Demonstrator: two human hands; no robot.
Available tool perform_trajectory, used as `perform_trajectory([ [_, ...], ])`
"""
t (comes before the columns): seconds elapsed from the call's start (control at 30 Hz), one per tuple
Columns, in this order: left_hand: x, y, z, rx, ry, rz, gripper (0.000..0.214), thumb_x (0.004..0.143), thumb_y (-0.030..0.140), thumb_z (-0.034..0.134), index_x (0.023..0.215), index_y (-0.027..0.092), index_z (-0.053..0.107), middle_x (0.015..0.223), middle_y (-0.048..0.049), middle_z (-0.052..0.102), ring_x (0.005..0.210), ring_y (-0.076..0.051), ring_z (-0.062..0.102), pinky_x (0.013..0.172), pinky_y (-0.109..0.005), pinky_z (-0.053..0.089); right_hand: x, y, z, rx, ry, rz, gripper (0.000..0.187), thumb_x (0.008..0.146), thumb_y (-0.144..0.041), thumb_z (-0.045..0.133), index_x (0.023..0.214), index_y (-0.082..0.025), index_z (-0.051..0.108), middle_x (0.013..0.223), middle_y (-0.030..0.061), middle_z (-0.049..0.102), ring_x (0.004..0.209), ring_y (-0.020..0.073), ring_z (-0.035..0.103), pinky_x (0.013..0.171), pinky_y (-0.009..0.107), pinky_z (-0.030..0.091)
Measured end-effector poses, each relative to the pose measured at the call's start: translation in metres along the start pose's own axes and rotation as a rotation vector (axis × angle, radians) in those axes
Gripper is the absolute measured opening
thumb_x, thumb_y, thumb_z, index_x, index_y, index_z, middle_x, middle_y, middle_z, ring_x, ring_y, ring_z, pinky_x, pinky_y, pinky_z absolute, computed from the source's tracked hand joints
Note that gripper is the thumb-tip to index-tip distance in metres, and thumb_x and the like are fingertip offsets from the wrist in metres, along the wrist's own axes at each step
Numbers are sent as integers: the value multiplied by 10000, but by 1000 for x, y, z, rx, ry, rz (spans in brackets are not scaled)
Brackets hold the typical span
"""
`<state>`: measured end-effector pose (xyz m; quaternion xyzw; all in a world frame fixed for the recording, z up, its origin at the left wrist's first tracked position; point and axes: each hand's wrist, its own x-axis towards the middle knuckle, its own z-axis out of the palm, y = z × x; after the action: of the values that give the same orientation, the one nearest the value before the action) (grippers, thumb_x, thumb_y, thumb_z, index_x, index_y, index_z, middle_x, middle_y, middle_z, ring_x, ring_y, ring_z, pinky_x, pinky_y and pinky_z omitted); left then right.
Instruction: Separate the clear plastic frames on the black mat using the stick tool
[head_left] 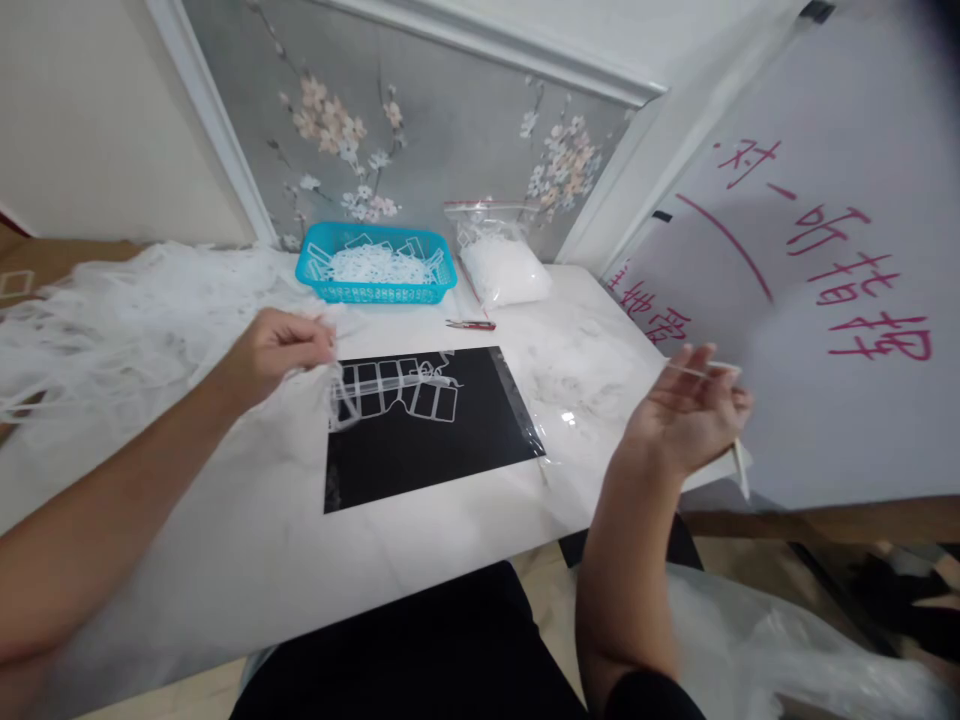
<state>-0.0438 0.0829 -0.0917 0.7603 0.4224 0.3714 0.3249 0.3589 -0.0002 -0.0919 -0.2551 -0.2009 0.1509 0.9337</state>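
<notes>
My left hand (pixel 289 345) is closed in a pinch on a translucent white plastic strip (pixel 341 405) at the left edge of a black sheet (pixel 442 465). Connected white rectangular frames (pixel 390 385) stretch across that sheet, and some thin pieces on them are tangled. Off to the right, my right hand (pixel 694 410) is raised palm up with its fingers curled. A thin white strip (pixel 694 371) crosses its fingertips, and a slim pale pointed stick (pixel 741 470) juts out below the hand; its exact kind is unclear.
A large heap of white strips (pixel 150 320) covers the table's left side. At the back stand a blue basket (pixel 375 293) of white pieces and a filled clear bag (pixel 506 270). Red-handled thread snips (pixel 472 325) lie in front. A whiteboard (pixel 840 420) leans at the right.
</notes>
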Motion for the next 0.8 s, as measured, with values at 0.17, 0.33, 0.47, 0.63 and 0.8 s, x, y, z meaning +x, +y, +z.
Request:
perform_trajectory([
  [0.17,-12,33,22,254,-223,153,335,806,430,684,602,169,632,595,14,576,582,-96,458,611,-243,367,-76,-4,43,-26,-385,618,246,787,-136,703,776,-246,483,828,-58,641,837,105,704,888,298,595],
  [0.33,-30,64,36,31,-85,-62,327,861,511,646,801,206,750,674,-10,604,607,-118,468,573,-246,359,-119,-9,69,-41,-564,938,295,814,-198,691,772,-250,403,836,-46,605,771,104,679,796,273,607],
  [0.47,-37,72,49,-319,-145,-218,380,910,520,580,976,190,758,685,-17,562,652,-133,479,592,-250,385,-125,-11,75,-16,-603,992,312,813,-204,690,783,-254,384,843,-49,592,751,106,668,775,277,614],
  [0.63,-43,79,66,-575,-220,-273,325,846,496,677,880,177,726,768,-18,602,670,-113,494,620,-241,419,-133,-4,75,17,-645,1018,296,825,-189,675,791,-252,388,856,-54,589,741,93,662,774,265,614],
  [0.8,-47,82,65,-653,-193,-301,180,812,362,727,814,182,738,757,-6,626,648,-95,499,615,-230,419,-139,6,70,23,-639,1060,289,834,-184,677,796,-248,397,861,-63,601,749,74,661,769,224,602],
])
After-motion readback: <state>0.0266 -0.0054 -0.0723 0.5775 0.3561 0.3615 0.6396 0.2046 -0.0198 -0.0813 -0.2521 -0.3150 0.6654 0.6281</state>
